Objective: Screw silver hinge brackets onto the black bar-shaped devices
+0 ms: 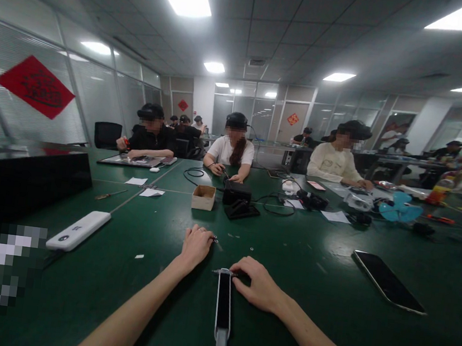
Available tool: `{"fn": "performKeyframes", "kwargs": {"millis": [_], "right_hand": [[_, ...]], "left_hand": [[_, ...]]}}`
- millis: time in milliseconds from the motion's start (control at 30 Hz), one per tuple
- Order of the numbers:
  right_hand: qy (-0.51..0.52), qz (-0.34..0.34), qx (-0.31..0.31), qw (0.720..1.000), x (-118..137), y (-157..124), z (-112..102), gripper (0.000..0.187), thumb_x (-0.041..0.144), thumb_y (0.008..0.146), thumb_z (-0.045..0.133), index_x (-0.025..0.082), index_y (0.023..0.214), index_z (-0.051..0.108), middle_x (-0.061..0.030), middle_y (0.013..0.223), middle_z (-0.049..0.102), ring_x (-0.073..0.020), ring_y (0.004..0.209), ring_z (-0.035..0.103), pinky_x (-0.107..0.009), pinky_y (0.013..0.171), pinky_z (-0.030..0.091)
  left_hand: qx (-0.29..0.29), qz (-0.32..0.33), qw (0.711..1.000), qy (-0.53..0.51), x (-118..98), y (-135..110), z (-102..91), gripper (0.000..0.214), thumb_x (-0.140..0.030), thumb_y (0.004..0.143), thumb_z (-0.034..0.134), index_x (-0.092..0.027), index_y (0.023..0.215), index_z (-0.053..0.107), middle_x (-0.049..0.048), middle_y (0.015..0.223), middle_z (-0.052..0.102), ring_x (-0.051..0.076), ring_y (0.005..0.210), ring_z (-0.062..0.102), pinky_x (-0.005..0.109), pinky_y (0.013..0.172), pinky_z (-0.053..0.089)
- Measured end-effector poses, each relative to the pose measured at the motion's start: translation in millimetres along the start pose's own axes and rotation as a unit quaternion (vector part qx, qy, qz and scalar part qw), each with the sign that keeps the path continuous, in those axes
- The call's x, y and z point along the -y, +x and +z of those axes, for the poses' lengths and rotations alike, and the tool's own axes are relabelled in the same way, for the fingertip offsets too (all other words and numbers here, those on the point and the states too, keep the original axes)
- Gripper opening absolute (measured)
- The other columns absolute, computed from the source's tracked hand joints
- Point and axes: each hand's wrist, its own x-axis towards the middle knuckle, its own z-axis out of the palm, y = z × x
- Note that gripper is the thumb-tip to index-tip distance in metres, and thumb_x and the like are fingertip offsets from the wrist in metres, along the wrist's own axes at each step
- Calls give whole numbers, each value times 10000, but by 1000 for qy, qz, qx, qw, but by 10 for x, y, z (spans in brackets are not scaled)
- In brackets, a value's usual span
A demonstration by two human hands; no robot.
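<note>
On the green table in front of me lies a long, narrow device [223, 307] with a black face, white sides and a silver block at its near end. A thin metal rod [217, 272] crosses its far end. My right hand [258, 284] is curled there, thumb and index finger closing on the rod's right side; the part inside the grip is dark and unclear. Farther forward, my left hand [197, 246] rests on the table with bent fingers, their tips at a tiny metal piece [215, 239]. Whether they pinch it is too small to tell. Another tiny ring-like piece [251, 249] lies to the right.
Ahead stand a small open box [203, 197] and a black stand-like object [238, 202] with cables. A white power bank [78, 230] lies left, a phone [388, 281] right. Farther off are a screwdriver [111, 195] and a blue fan [401, 208]. Several people sit across the table.
</note>
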Motion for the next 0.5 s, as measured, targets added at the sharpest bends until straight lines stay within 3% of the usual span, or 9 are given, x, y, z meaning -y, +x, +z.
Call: {"fn": "performKeyframes", "kwargs": {"millis": [200, 500], "right_hand": [[-9, -9, -9, 1000, 24, 9, -11, 181, 227, 863, 525, 197, 1003, 635, -37, 958, 620, -171, 879, 547, -322, 792, 460], [-1, -7, -6, 1000, -4, 1, -8, 184, 243, 872, 524, 210, 1021, 627, -28, 981, 610, -161, 883, 551, -307, 782, 463]], "left_hand": [[28, 11, 999, 17, 2, 21, -44, 283, -189, 914, 403, -229, 961, 679, 78, 1013, 655, 271, 1017, 480, 414, 845, 327], [62, 25, 998, 20, -25, -22, -171, 105, -220, 861, 517, -186, 866, 617, 76, 984, 642, 271, 984, 507, 393, 820, 357]]}}
